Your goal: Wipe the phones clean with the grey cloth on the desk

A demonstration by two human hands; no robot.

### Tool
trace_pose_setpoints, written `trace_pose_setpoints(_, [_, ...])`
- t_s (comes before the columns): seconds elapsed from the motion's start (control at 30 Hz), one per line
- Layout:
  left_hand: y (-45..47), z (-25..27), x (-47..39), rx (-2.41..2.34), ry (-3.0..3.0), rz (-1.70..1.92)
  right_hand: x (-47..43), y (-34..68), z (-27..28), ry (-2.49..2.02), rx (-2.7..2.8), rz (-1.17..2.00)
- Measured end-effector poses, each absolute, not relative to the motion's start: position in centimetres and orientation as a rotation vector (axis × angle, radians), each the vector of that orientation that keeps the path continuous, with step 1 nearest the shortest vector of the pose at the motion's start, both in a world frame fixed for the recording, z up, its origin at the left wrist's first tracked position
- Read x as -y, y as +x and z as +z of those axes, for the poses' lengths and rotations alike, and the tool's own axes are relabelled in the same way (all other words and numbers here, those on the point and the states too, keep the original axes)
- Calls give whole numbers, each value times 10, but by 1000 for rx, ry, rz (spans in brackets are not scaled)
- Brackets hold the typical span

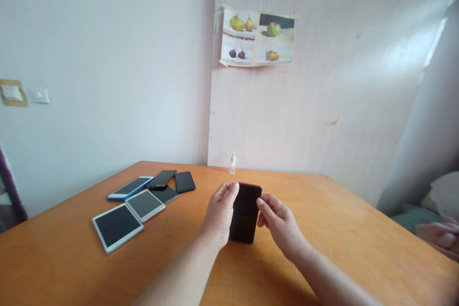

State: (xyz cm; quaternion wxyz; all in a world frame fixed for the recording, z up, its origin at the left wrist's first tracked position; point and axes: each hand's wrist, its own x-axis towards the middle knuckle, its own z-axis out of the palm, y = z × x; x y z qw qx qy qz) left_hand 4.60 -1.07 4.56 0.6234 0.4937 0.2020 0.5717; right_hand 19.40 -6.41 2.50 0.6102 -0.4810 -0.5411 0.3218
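Observation:
A black smartphone (245, 215) stands nearly upright above the table, its dark screen facing me. My left hand (221, 210) is wrapped round its left edge, with the thumb along the front near the top. At the upper right edge my right hand (276, 217) pinches the phone between thumb and fingers. The fingers behind the phone are hidden.
On the left of the orange table (322, 258) lie a white tablet (118, 227), a smaller white tablet (145, 204), a blue-edged tablet (131, 188) and several dark phones (185, 181). A small clear bottle (232, 165) stands at the back edge, before the wall.

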Motion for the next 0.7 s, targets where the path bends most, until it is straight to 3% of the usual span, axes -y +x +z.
trace_pose_setpoints(0.7, [49,59,44,-647,1377,1422,77,195,40,-1099,1245,700])
